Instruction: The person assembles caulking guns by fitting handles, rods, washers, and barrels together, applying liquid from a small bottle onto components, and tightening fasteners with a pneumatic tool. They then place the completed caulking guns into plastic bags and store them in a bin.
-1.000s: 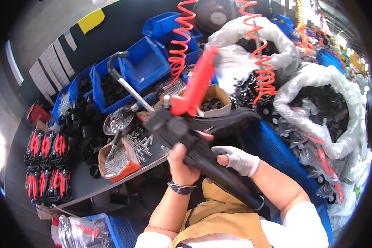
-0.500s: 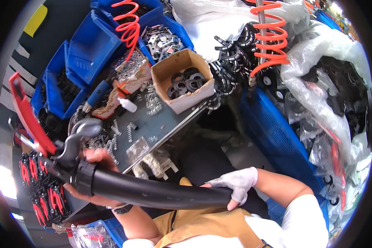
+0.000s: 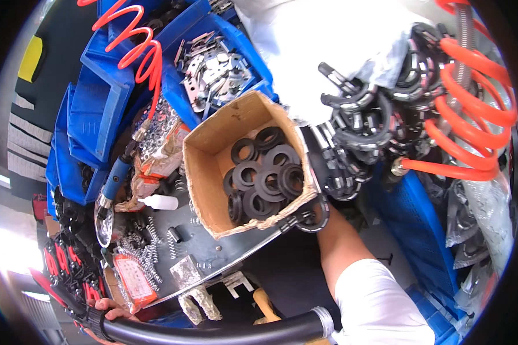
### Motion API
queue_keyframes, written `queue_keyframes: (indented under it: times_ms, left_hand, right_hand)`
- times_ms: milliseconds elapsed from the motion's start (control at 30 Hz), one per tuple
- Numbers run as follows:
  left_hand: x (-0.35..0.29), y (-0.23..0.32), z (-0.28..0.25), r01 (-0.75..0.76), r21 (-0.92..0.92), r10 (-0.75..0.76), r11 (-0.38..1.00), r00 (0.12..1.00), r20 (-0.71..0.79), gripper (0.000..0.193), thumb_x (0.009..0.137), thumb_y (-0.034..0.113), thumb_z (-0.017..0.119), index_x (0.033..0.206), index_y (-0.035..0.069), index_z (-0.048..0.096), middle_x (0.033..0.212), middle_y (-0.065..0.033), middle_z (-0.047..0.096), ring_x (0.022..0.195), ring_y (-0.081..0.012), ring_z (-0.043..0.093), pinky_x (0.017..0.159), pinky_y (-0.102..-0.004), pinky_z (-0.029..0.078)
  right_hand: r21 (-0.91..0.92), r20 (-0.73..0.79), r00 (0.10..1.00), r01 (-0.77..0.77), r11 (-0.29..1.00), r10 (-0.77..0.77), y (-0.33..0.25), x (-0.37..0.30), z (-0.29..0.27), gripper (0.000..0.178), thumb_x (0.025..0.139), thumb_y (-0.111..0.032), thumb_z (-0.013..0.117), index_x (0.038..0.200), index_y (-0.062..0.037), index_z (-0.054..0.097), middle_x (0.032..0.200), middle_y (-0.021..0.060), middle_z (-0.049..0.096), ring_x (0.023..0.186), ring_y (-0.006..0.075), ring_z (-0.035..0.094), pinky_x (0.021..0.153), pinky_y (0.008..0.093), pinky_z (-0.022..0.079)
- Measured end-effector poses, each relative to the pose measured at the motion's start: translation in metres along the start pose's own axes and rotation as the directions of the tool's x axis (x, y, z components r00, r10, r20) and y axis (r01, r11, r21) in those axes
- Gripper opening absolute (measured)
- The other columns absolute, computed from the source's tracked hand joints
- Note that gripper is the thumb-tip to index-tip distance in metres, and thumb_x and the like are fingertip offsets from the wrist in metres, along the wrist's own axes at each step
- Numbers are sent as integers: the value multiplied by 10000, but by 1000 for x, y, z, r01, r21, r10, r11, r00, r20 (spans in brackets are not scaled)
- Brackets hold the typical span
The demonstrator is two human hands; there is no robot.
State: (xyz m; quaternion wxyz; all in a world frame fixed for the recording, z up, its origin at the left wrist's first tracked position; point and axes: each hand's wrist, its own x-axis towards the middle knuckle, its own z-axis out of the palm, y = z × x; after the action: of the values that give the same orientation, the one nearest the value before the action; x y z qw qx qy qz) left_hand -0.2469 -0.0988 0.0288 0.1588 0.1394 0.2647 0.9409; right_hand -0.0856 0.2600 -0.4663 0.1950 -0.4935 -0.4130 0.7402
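Note:
My left hand (image 3: 112,310) is wrapped round a black collar at the left end of a long curved black tube (image 3: 213,333) along the lower edge. A pale ridged ring (image 3: 323,322) circles the tube's right end. My right forearm (image 3: 342,247) reaches forward past the tube, and its hand is hidden behind the corner of a cardboard box (image 3: 204,190) and dark curved parts. Inside that box lie several black rubber-looking rings (image 3: 265,178). Beside it hangs a pile of black U-shaped parts (image 3: 351,135) with shiny bands.
Blue bins (image 3: 98,115) stand at the left; another holds metal plates (image 3: 213,72). Springs (image 3: 152,241), a white bottle (image 3: 160,202) and a blue-handled air tool (image 3: 115,181) lie on the grey bench (image 3: 204,247). Orange coiled hoses (image 3: 466,115) hang overhead. A blue crate (image 3: 423,224) stands right.
My gloved right hand has let go of the tube's right end and reached forward out of sight. The tube has dropped lower in view. The view has shifted closer to the box.

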Motion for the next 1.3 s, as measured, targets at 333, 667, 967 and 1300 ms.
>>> queue_keyframes:
  times_ms: [333,667,967,1300]
  left_hand:
    - [17,46,-24,69,-6,-63,998,943,326,619,831,192,736,1278,18,344,1199,-82,437,1080,-214,537,1001,-364,469]
    - [21,26,-65,17,-17,-15,1000,995,95,697,827,378,684,1261,-90,404,1129,-209,516,938,-281,606,902,-372,541]
    - [4,64,-72,129,53,-111,990,961,-254,583,844,469,666,1163,-2,537,1020,-218,634,842,-300,661,766,-388,584]
    - [3,68,-82,66,48,-60,997,989,-133,562,846,458,668,1173,17,548,1044,-226,608,895,-332,639,770,-403,596]
  right_hand:
    - [360,197,980,-43,932,-31,-93,-200,-17,541,954,-302,637,1330,48,465,1166,135,622,1063,240,629,877,399,538]
    - [394,420,758,343,853,-499,-180,-401,0,837,649,-73,876,1347,-137,417,1272,136,486,1098,246,575,881,356,545]
    - [6,687,-120,987,-159,-717,-173,-419,-12,564,646,-71,807,1131,-253,584,1259,145,473,895,427,620,623,405,574]
    - [-56,892,381,-438,897,242,-150,-437,-1,809,950,-709,297,1103,21,608,839,218,688,642,268,698,531,322,586]
